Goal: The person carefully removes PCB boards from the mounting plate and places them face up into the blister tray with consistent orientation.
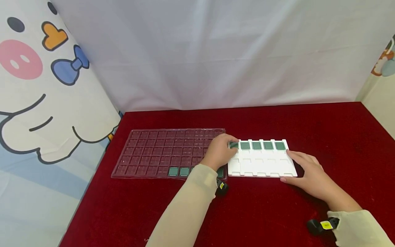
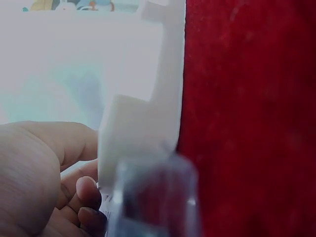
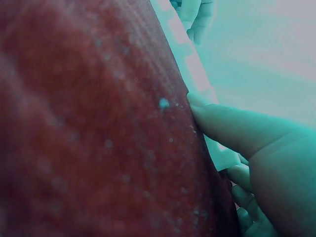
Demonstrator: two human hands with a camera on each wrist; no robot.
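My left hand [image 1: 219, 151] reaches over the right end of a clear plastic compartment tray [image 1: 131, 151]. Its fingertips pinch a small green square piece [image 1: 234, 145] at the back left slot of a white slotted tray [image 1: 262, 168]. Several more green squares [image 1: 256, 145] fill that back row to the right. Gripping the white tray's right end is my right hand [image 1: 311, 175], thumb at the front corner and fingers at the far side. In the left wrist view, the left hand [image 2: 44, 177] has curled fingers beside the white tray; the piece is hidden there.
Along the clear tray's front row sit several green squares [image 1: 173, 171], partly covered by the left sleeve [image 1: 191, 202]. Both trays lie side by side on a red cloth-covered table [image 1: 262, 212]. A white curtain [image 1: 216, 61] hangs behind, and a cartoon-printed cloth [image 1: 46, 113] stands at left.
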